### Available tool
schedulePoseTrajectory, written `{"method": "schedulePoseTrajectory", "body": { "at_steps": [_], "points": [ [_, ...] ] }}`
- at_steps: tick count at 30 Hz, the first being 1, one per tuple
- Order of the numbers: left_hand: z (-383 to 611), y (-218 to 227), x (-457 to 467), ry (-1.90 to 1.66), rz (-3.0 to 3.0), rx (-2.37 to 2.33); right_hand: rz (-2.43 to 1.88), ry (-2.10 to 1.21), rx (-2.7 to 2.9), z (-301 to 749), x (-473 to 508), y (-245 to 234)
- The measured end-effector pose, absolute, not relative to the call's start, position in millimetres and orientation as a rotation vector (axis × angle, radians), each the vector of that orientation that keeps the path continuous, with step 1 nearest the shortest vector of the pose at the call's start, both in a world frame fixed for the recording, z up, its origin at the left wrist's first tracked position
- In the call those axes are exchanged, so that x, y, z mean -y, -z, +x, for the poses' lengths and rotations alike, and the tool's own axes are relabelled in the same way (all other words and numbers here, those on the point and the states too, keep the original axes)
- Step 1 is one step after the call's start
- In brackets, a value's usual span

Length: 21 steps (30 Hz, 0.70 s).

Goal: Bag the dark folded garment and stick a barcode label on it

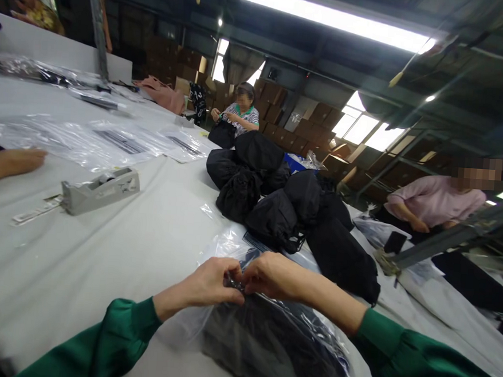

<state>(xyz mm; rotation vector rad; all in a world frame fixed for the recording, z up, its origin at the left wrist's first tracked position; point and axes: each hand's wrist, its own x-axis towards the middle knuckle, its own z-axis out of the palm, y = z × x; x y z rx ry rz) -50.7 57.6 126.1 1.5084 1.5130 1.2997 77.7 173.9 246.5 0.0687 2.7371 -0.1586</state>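
A clear plastic bag with something dark packed inside lies on the white-covered table in front of me. My left hand pinches the gathered plastic at the bag's far edge. Close against it, my right hand is closed on the same bunched plastic, its fingers bent down and partly hidden. Loose plastic spreads beyond both hands. Just past them sits a heap of black drawstring bags, several of them stuffed round.
A grey tape dispenser stands at the left, near another person's hand. Flat clear bags cover the table behind it. A blue box is behind the heap. A metal post rises at right. Co-workers sit farther off.
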Motion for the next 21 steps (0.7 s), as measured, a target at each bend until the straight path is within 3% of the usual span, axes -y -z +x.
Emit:
{"method": "schedulePoseTrajectory", "body": {
  "at_steps": [6,13,21],
  "points": [
    [-51,-120,-56,-1.311,1.531,-1.454,0.204,0.613,-2.766,81,-190,-234],
    [-52,-123,-54,-1.283,1.511,-1.412,0.577,0.285,-2.989,96,-207,-219],
    [-49,-118,-53,-1.255,1.546,-1.429,0.517,0.412,-3.427,161,-128,-186]
  ]
}}
